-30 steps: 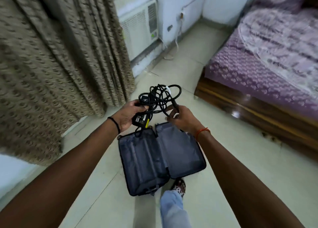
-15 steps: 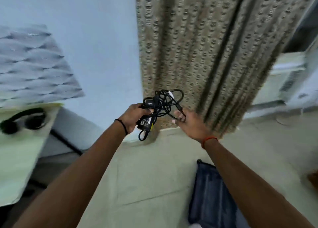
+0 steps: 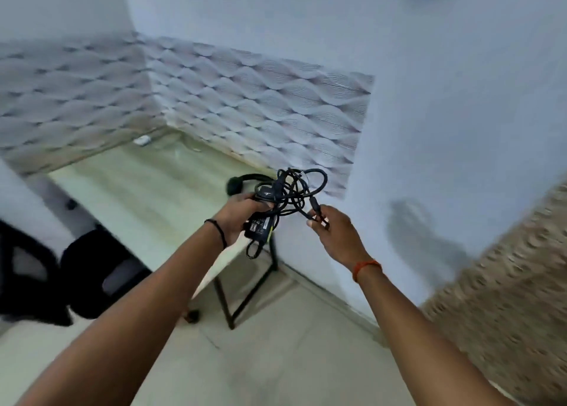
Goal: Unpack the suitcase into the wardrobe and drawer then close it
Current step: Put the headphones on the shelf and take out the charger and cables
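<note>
Since half a second ago the view has swung leftward: the curtain (image 3: 503, 298) that filled the middle now sits at the right edge, the open suitcase has dropped out of sight, and a desk (image 3: 147, 197) has come in under the hands. Both hands have kept their hold throughout.

Nearest, two bare forearms reach forward from the bottom corners. Further on, the left hand (image 3: 237, 218), with a black band at the wrist, has its fingers curled round the black power adapter (image 3: 260, 226). This brick lies with its long axis slanting from lower left to upper right, label side facing the camera, and a short loop of cord hangs from its lower end below the hand. Just right of it, the right hand (image 3: 336, 232), with an orange thread at the wrist, pinches the end of the black cable (image 3: 316, 214) between thumb and fingertips; the plug itself is too blurred to make out. A tangled bundle of cable (image 3: 294, 191) rises above and between the two hands, its loops standing over the adapter.

Beyond the left hand, black headphones (image 3: 242, 181) lie on the desk's far right corner, partly hidden by the bundle. Left of that hand stands a black chair (image 3: 92, 270). Behind the desk runs a wave-patterned wall panel (image 3: 245, 105).
</note>
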